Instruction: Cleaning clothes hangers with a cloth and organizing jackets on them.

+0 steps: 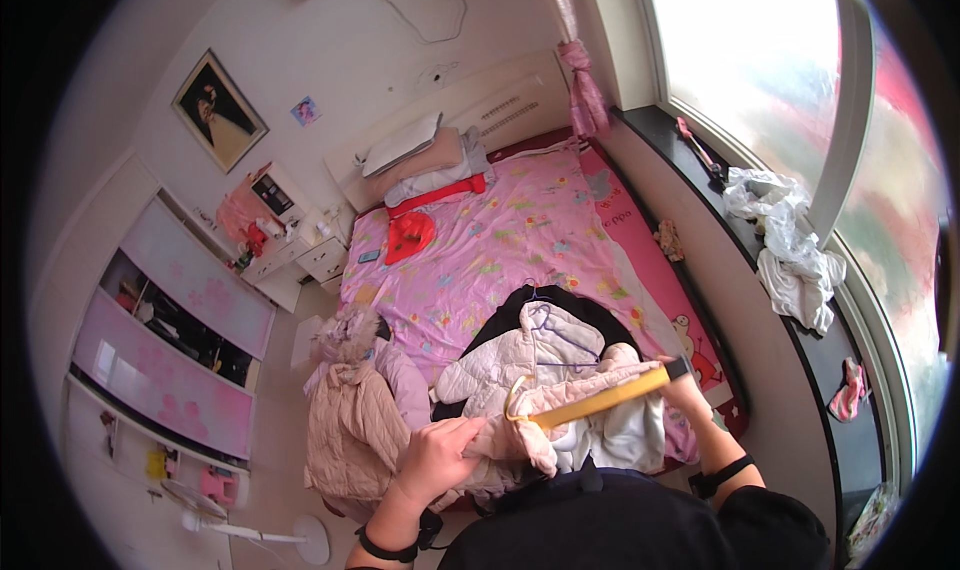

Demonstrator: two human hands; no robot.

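My left hand (444, 450) is at the pale pink quilted garment (499, 436), its fingers pinching the cloth. At the right, my right hand (681, 391) grips the dark end of a long yellow strip-like item (600, 403), whose material I cannot tell. The strip slants across the pink garment, with a curved yellowish piece (516, 397) at its left end. Beyond lies a cream quilted jacket (499, 360) with dark blue hangers (566, 363) on it, over a black garment (491, 328). A white garment (634, 439) lies beneath the strip.
A beige quilted jacket (352, 427) and a lilac coat (401, 375) lie at the bed's left corner. The bed has a pink patterned sheet (495, 247), a red cloth (410, 237) and a phone (368, 256). A white fan (311, 540) stands lower left; a dark windowsill (821, 352) runs right.
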